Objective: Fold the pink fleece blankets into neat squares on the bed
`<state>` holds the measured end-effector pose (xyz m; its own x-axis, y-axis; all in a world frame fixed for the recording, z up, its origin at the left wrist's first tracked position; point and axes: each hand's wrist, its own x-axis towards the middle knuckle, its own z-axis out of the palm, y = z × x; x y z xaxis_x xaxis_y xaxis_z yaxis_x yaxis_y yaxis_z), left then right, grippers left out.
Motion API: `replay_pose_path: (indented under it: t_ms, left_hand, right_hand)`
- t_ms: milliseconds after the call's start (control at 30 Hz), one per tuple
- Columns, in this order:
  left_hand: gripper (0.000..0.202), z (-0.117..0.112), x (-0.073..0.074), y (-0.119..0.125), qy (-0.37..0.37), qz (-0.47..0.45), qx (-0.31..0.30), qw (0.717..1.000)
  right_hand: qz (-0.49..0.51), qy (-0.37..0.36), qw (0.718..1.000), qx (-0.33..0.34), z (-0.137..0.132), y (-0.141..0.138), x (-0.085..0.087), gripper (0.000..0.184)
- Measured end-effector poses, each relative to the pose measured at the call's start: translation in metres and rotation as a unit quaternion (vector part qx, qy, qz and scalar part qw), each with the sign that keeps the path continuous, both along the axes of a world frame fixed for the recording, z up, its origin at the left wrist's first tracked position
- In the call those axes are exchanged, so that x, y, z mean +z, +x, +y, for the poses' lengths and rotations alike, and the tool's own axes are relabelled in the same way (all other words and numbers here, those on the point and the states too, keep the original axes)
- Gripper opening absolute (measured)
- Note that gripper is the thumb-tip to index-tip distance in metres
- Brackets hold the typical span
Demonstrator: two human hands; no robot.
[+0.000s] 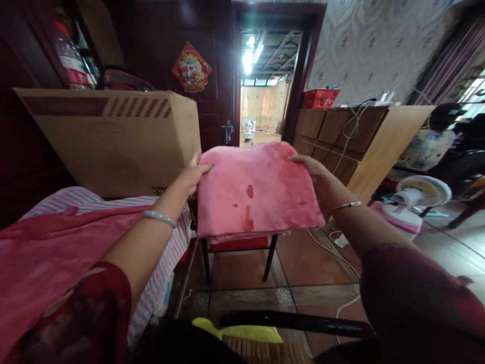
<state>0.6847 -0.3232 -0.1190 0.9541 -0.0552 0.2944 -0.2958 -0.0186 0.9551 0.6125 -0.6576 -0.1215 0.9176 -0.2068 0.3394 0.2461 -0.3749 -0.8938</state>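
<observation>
A folded pink plush blanket (pixel 227 192) is stretched between my two hands, over a red-seated chair (pixel 239 246). Darker red patches mark the middle of its upper face. My left hand (pixel 196 174) grips its left edge, thumb on top and fingers beneath. At the upper right corner, my right hand (pixel 308 168) holds it the same way, with most fingers hidden behind the cloth. Whether the blanket touches the seat I cannot tell. To the left lies another pink cloth (pixel 71 242) on striped fabric (pixel 172 260).
A large cardboard box (pixel 113 141) stands at the left with a bottle (pixel 74 63) on it. On the right are a wooden cabinet (pixel 364 136) with a red basket (pixel 321 98), a white fan (pixel 411 202) and a seated person (pixel 432 141). A white cable (pixel 335 253) crosses the floor.
</observation>
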Motion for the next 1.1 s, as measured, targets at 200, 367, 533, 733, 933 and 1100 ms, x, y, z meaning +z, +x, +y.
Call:
replay_pose_path:
  t_ms: [200,367,533,733,933,1100]
  left_hand:
    - [0.066,-0.004,-0.032,0.023,0.040,0.049,0.034,0.997]
    - [0.060,0.002,-0.030,0.022,0.050,0.045,0.034,0.997]
    - [0.055,-0.001,-0.027,0.011,0.073,0.008,0.065,0.995]
    - [0.053,0.003,-0.026,-0.011,0.118,-0.041,0.084,0.989]
    - [0.055,0.016,-0.026,-0.032,0.227,-0.137,0.074,0.961]
    - [0.051,0.030,-0.038,-0.051,0.271,-0.197,0.088,0.938]
  right_hand:
    - [0.097,0.111,0.984,0.098,-0.007,0.005,-0.033,0.038]
    - [0.096,0.144,0.979,0.108,-0.014,0.012,-0.033,0.031]
    - [0.084,0.167,0.979,0.077,-0.017,0.020,-0.029,0.027]
    - [0.045,-0.038,0.996,-0.074,-0.018,0.027,-0.019,0.036]
    - [-0.080,-0.357,0.921,-0.136,0.009,0.005,-0.005,0.046]
    - [-0.203,-0.499,0.842,-0.001,0.055,-0.027,-0.014,0.063]
